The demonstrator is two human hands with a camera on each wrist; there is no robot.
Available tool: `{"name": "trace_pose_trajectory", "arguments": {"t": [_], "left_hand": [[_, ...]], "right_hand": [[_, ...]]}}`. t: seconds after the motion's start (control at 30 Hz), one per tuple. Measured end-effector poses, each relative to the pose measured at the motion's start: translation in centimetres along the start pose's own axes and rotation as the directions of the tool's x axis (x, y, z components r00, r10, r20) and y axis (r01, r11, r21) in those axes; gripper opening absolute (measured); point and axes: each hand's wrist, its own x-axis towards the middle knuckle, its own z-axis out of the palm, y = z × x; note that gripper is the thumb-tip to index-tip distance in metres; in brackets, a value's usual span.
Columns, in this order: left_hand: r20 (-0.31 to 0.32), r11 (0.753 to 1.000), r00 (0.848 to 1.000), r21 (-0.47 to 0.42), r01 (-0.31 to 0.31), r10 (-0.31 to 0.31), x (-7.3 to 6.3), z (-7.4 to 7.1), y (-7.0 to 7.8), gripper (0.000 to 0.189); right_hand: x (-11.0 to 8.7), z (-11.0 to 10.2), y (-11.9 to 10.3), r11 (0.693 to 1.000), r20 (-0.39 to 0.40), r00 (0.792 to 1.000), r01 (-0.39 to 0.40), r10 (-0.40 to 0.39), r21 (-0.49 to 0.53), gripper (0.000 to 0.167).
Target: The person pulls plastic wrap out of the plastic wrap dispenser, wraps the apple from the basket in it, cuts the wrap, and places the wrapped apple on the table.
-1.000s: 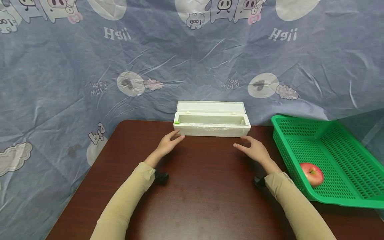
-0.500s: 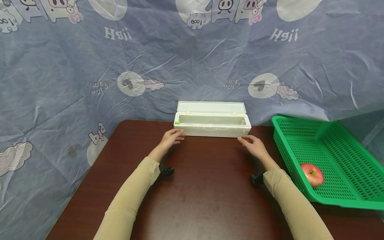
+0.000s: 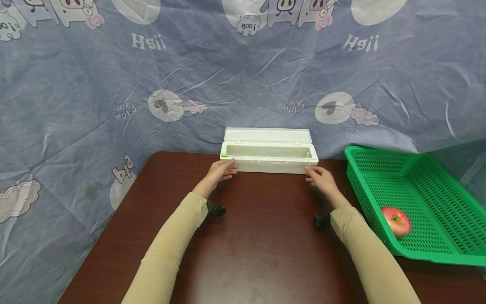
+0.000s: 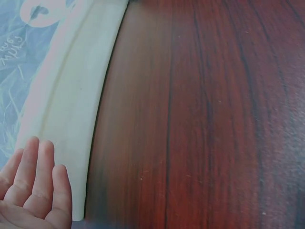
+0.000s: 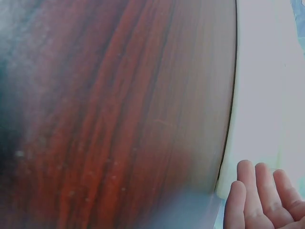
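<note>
A long white cling film dispenser (image 3: 268,164) stands at the table's back edge, its lid (image 3: 267,135) raised. Crinkled clear film shows along its front, and a small green slider (image 3: 224,155) sits at its left end. My left hand (image 3: 219,174) is at the front left corner, fingertips right at the front wall. In the left wrist view its fingers (image 4: 44,167) are extended with a slight bend. My right hand (image 3: 321,178) is at the front right corner, thumb and forefinger close together there; in the right wrist view its fingers (image 5: 259,188) look fairly straight.
A green perforated basket (image 3: 364,211) stands on the right side of the table, holding a red apple (image 3: 396,221). The dark brown table (image 3: 262,236) stretches in front of the dispenser. A printed blue-grey cloth (image 3: 247,76) hangs behind.
Both hands have come forward to the dispenser's front corners. The right thumb and forefinger have drawn together, and the left fingers have come closer together. The dispenser and basket stay put.
</note>
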Motion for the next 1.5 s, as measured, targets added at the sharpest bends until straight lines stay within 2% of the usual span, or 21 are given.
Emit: {"name": "trace_pose_trajectory", "arguments": {"t": [0.23, 0.5, 0.73, 0.9, 1.07, 1.23, 1.37, 1.4, 1.5], "left_hand": [[-0.004, 1.000, 1.000, -0.012, 0.023, -0.023, 0.2, 0.4, 0.7, 0.046], [-0.053, 0.997, 0.996, -0.025, 0.074, -0.075, 0.4, 0.8, 1.7, 0.041], [-0.093, 0.993, 0.991, -0.066, 0.094, -0.100, 0.4, 0.9, 2.0, 0.043], [-0.140, 0.993, 0.986, -0.091, 0.077, -0.089, 0.6, 1.3, 1.9, 0.038], [-0.172, 0.993, 0.984, -0.113, 0.032, -0.051, 0.5, 1.6, 1.8, 0.029], [-0.200, 0.996, 0.978, -0.078, 0.044, -0.058, 0.5, 1.6, 1.9, 0.030], [-0.203, 0.999, 0.979, -0.043, 0.023, -0.031, 0.5, 1.5, 1.7, 0.027], [-0.194, 0.999, 0.981, -0.048, 0.003, -0.012, 0.6, 1.4, 1.6, 0.025], [-0.178, 1.000, 0.984, -0.028, -0.005, 0.000, 0.7, 1.2, 1.3, 0.025]], "right_hand": [[0.6, -0.2, -0.2, 0.998, -0.004, 1.000, -0.004, 0.004, 0.056, 0.064], [0.8, -0.1, -0.3, 0.996, 0.025, 0.999, -0.027, 0.025, 0.087, 0.065], [1.1, 0.1, -0.1, 0.993, 0.009, 1.000, -0.025, 0.024, 0.118, 0.066], [1.2, 0.1, 0.1, 0.990, -0.015, 1.000, -0.005, 0.007, 0.143, 0.064], [1.3, 0.2, 0.0, 0.988, -0.029, 1.000, 0.000, 0.004, 0.156, 0.055], [1.3, 0.2, 0.0, 0.987, -0.043, 0.999, 0.011, -0.004, 0.159, 0.047], [1.3, 0.2, 0.1, 0.986, -0.053, 0.999, 0.018, -0.009, 0.166, 0.044], [1.3, 0.2, 0.1, 0.986, -0.055, 0.998, 0.020, -0.011, 0.165, 0.044], [1.1, 0.2, 0.1, 0.986, -0.061, 0.998, 0.019, -0.009, 0.163, 0.042]]}}
